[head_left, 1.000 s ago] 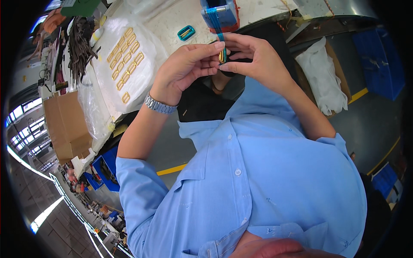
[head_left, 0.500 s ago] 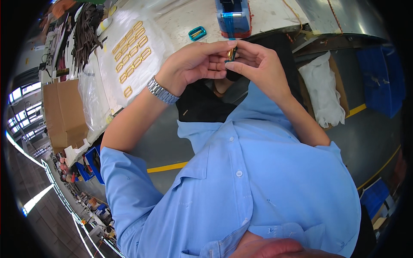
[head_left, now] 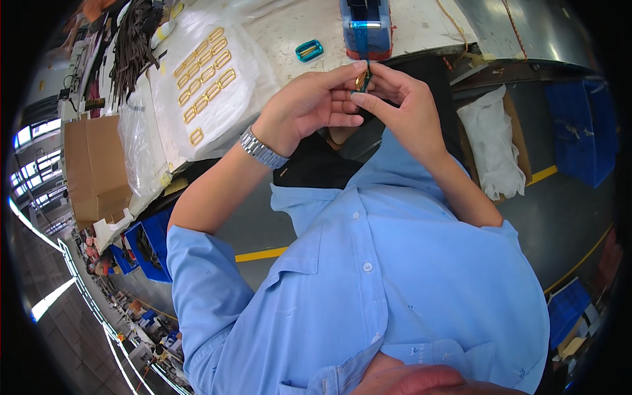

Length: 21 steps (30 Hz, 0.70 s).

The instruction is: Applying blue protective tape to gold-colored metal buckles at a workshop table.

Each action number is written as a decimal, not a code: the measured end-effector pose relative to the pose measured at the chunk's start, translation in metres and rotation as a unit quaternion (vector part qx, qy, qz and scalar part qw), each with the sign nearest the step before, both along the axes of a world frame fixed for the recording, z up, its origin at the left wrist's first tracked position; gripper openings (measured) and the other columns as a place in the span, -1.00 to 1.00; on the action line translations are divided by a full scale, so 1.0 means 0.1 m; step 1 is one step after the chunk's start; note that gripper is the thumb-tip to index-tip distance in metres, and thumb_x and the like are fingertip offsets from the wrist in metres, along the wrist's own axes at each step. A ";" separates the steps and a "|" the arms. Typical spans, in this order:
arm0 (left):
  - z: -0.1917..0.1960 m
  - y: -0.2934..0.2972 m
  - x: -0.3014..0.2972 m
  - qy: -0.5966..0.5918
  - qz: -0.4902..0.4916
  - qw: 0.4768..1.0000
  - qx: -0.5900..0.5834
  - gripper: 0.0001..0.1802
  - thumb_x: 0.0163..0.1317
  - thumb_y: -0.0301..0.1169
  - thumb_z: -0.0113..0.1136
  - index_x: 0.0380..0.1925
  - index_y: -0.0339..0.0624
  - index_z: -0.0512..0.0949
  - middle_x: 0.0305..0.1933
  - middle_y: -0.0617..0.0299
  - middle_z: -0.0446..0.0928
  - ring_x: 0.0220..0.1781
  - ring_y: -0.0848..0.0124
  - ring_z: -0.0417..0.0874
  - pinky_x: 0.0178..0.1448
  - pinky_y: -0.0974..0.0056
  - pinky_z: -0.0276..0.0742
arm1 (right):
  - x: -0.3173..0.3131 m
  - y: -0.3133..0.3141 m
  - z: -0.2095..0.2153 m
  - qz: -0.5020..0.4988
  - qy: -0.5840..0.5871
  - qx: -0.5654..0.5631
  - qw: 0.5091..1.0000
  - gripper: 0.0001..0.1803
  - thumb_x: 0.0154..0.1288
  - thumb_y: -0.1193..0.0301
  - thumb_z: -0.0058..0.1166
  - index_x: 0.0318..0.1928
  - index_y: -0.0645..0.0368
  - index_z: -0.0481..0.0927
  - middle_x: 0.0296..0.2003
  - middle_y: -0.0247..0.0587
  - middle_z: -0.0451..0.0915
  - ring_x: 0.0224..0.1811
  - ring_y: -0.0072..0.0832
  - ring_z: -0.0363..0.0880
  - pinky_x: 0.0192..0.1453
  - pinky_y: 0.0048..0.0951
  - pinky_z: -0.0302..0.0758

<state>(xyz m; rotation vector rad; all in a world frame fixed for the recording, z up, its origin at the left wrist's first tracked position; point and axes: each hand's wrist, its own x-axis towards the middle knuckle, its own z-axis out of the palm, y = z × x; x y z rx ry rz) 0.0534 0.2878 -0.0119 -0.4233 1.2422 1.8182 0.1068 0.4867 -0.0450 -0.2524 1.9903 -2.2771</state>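
Between my two hands is a small gold buckle (head_left: pixel 360 81) with blue-green tape along its right side. Thumb and index finger of my left hand (head_left: pixel 306 108) pinch it from the left; the other fingers curl below. My right hand (head_left: pixel 413 112) grips its right side between thumb and fingers, which partly hide it. Just above my fingertips, a blue tape dispenser (head_left: pixel 359 47) stands at the table edge, with a strip of tape (head_left: pixel 361 33) running down its front toward the buckle. Left of the dispenser lies another gold buckle (head_left: pixel 309 51) edged in blue-green tape.
Several gold buckles (head_left: pixel 205 77) lie in rows on white sheeting (head_left: pixel 243 85) at the left. Dark straps (head_left: pixel 136 49) hang beyond them. A cardboard box (head_left: pixel 99 164) and clear plastic stand at the table's left end. Right of my knees, a carton holds white wrapping (head_left: pixel 484 141), near a blue bin (head_left: pixel 586 131).
The whole view has shifted slightly, with table and hands displaced to the right. The buckle looks a little more tilted between my fingers; both hands keep their pinch.
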 end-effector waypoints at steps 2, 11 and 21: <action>0.06 -0.01 0.09 0.066 -0.037 0.996 -0.048 -0.65 0.48 -0.16 0.41 -0.05 -0.26 0.69 -0.24 0.27 0.69 -0.28 0.50 0.74 -0.13 0.33 0.80 | 0.00 -0.01 0.03 0.005 -0.020 -0.043 0.999 -0.45 0.42 0.48 0.37 0.36 0.38 0.59 -0.03 -0.18 0.82 0.04 -0.55 0.77 0.26 -0.47 0.64; -0.20 0.36 0.67 0.660 0.134 0.680 -0.289 -0.74 0.24 -0.64 0.45 -0.07 -0.28 0.69 -0.28 0.14 0.70 -0.36 0.41 0.70 -0.26 0.35 0.63 | 0.02 0.04 0.18 0.031 -0.082 -0.112 0.990 -0.53 0.48 0.41 0.36 0.30 0.37 0.67 0.01 -0.15 0.82 0.01 -0.63 0.73 0.17 -0.55 0.63; -0.33 0.37 0.56 0.776 0.169 0.507 -0.335 -0.79 0.17 -0.66 0.46 -0.19 -0.29 0.71 -0.19 0.01 0.79 -0.23 0.12 0.84 -0.19 0.19 0.74 | 0.06 0.08 0.35 0.036 -0.084 -0.103 0.990 -0.53 0.46 0.39 0.38 0.27 0.37 0.68 0.00 -0.17 0.82 0.03 -0.62 0.73 0.14 -0.57 0.62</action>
